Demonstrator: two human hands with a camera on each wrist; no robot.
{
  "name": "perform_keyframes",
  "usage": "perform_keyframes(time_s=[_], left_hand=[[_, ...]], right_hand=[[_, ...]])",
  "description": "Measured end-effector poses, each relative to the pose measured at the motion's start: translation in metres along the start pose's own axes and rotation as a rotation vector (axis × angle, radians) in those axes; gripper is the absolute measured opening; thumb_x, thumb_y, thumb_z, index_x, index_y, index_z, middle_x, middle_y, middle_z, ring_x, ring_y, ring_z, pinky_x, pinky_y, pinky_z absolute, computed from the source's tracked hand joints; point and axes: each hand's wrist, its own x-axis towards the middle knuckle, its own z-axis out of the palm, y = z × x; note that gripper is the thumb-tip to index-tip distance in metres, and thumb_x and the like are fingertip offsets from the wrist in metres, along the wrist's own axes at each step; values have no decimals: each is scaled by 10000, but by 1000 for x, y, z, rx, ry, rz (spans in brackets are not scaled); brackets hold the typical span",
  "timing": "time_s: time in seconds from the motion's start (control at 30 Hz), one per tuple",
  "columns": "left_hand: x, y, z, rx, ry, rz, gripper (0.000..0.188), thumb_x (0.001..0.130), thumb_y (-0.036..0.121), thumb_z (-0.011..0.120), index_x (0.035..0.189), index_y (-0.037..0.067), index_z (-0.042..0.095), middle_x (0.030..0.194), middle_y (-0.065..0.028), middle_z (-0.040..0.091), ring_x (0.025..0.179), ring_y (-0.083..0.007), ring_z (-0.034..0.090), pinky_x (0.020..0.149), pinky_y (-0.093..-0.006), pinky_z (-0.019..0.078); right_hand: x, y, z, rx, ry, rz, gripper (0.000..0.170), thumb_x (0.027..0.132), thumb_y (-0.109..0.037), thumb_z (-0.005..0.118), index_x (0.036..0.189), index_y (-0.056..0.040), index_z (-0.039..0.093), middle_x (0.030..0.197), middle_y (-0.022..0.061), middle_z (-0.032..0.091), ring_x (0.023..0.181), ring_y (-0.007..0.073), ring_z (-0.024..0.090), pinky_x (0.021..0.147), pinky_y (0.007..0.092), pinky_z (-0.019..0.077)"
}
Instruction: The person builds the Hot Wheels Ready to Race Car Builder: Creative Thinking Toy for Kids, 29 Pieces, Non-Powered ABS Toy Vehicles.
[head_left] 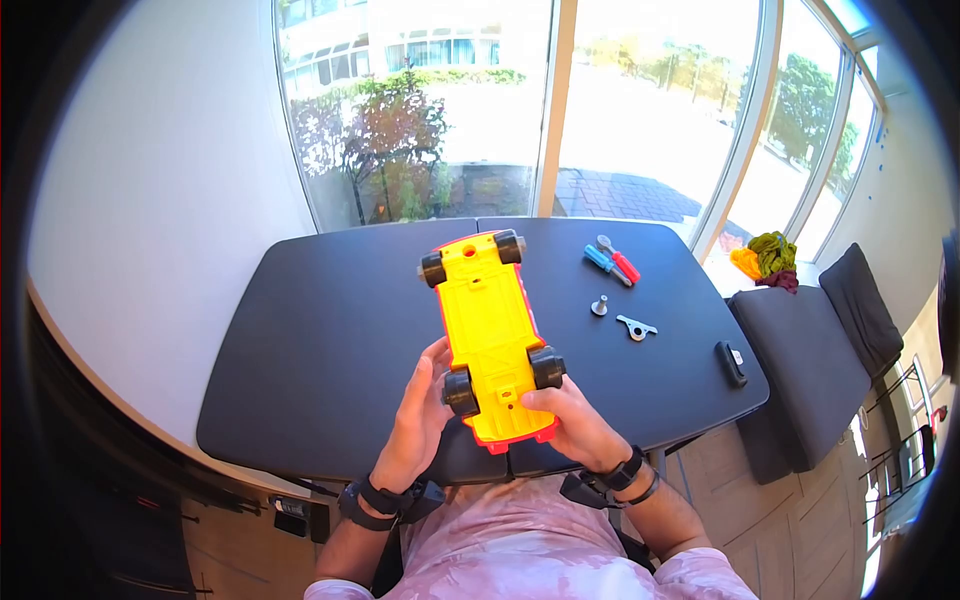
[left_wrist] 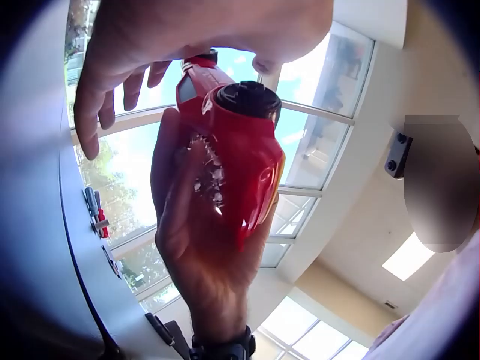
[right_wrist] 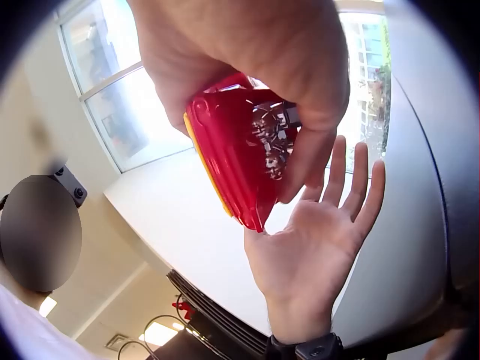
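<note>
A toy car (head_left: pixel 490 320) is tipped up over the near part of the table, its yellow underside with black wheels facing the head camera. My right hand (head_left: pixel 585 425) grips the car's near end, thumb on the yellow base and fingers underneath. At the car's left side, near a rear wheel, is my left hand (head_left: pixel 415 415). In the right wrist view the left hand (right_wrist: pixel 304 247) shows its palm with fingers straight. The car's red body (left_wrist: pixel 244 157) and a black wheel (left_wrist: pixel 249 100) appear in the left wrist view, with the right hand (left_wrist: pixel 202 247) around it.
On the dark table (head_left: pixel 330 340), a blue-handled screwdriver (head_left: pixel 603 262) and a red-handled tool (head_left: pixel 624 265) lie at the back right. Closer in are a grey flared piece (head_left: pixel 599 306), a grey flat wrench-like piece (head_left: pixel 637 328) and a black device (head_left: pixel 731 364). A dark chair (head_left: pixel 805 370) stands right.
</note>
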Motion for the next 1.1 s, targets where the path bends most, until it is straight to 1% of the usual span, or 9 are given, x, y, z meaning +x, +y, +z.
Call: perform_keyframes(time_s=[0.13,0.33,0.53,0.57,0.67,0.8,0.93,1.03,1.1], left_hand=[[1,-6,-3,-84,-32,-74,669,1190,529,512,1704,104,453,1626,-106,627,1474,-212,627,1240,-428,497],[2,-13,-18,-113,32,-57,608,1163,377,547,1686,79,461,1579,-117,673,1424,-235,686,1205,-410,547],[0,-17,-15,-186,86,-84,586,1160,316,552,1678,56,462,1567,-124,674,1388,-243,718,1190,-409,571],[0,-17,-13,-186,90,-89,584,1161,308,550,1678,52,460,1565,-123,674,1392,-243,716,1192,-412,569],[-1,-17,-12,-162,91,-94,583,1155,291,552,1675,41,463,1556,-119,674,1395,-236,710,1196,-409,560],[-3,-17,-10,-112,102,-68,574,1137,280,569,1649,31,499,1532,-112,682,1387,-212,698,1196,-386,540],[-1,-19,-10,-116,106,-64,560,1125,285,588,1617,25,534,1511,-104,691,1373,-196,692,1181,-363,532],[0,-22,-13,-130,86,-71,558,1123,294,593,1609,25,541,1501,-100,694,1364,-192,694,1173,-356,532],[0,-23,-14,-136,90,-79,559,1123,298,595,1607,24,541,1496,-99,695,1358,-190,696,1173,-354,532]], right_hand=[[8,6,2,-235,-5,-112,727,1006,-140,837,1634,-4,497,1514,155,685,1358,270,714,1201,423,558],[10,-4,-1,-1180,25,-383,835,960,-260,925,1650,-32,513,1426,141,712,1197,253,741,977,395,630],[15,-44,-2,-1282,94,-451,675,969,-331,928,1525,-61,655,1256,138,755,1115,263,746,866,402,629],[17,-55,1,-1366,106,-499,483,1003,-293,881,1401,-67,728,1216,130,769,1110,296,752,868,424,628],[29,-82,-15,-1790,105,-700,345,1022,-230,834,1321,-77,754,1210,120,772,1117,347,746,905,459,627],[54,-100,-45,-2028,158,-587,316,1008,-157,796,1314,-85,764,1233,105,772,1166,362,735,986,476,623],[79,-96,-99,-2263,220,-489,429,960,-27,741,1384,-93,736,1274,131,732,1230,355,709,980,510,610],[88,-92,-123,-2375,244,-153,576,942,-1,748,1503,-115,692,1415,116,701,1300,366,681,1096,538,580],[86,-90,-131,-2332,241,-163,581,936,18,727,1502,-109,695,1389,129,708,1288,378,687,1082,530,590]])
